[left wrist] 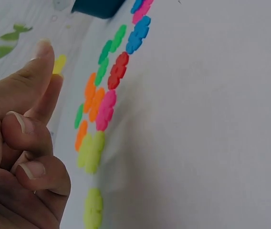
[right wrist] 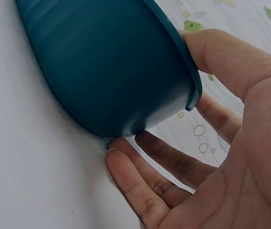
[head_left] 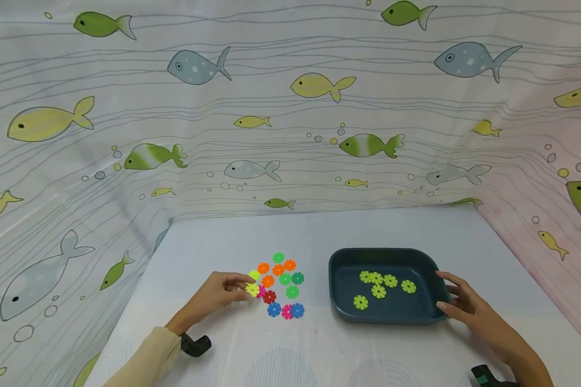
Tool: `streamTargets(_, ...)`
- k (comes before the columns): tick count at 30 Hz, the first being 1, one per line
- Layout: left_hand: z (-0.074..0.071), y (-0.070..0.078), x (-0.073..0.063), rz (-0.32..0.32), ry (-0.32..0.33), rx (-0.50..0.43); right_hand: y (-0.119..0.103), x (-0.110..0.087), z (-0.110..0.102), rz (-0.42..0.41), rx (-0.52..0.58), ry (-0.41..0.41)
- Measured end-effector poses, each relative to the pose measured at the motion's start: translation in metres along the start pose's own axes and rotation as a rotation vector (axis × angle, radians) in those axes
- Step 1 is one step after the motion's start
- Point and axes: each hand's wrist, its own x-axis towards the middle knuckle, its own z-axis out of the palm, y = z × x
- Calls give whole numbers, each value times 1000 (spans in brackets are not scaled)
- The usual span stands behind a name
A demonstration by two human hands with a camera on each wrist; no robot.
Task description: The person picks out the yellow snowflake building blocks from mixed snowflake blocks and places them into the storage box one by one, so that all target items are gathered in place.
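While the left hand (head_left: 218,293) pinches 1 yellow flower piece (head_left: 253,290) between thumb and finger, the right hand (head_left: 470,310) grips the end of the dark blue tray (head_left: 387,317), in which 6 yellow-green pieces (head_left: 360,302) lie. Because the held piece looks thin and small, it could slip, or the fingers could push the mixed-colour pieces (head_left: 268,281) close beside it. A pull from the right hand could slide the tray. The table (head_left: 329,349) is white with pale printed arcs; fish-printed sheeting (head_left: 290,32) stands around its back and sides.
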Motion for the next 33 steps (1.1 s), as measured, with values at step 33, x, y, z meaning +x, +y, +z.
streamTargets(33,27,32,25,90,-18,-50,-1,-1,0,-28,8,3)
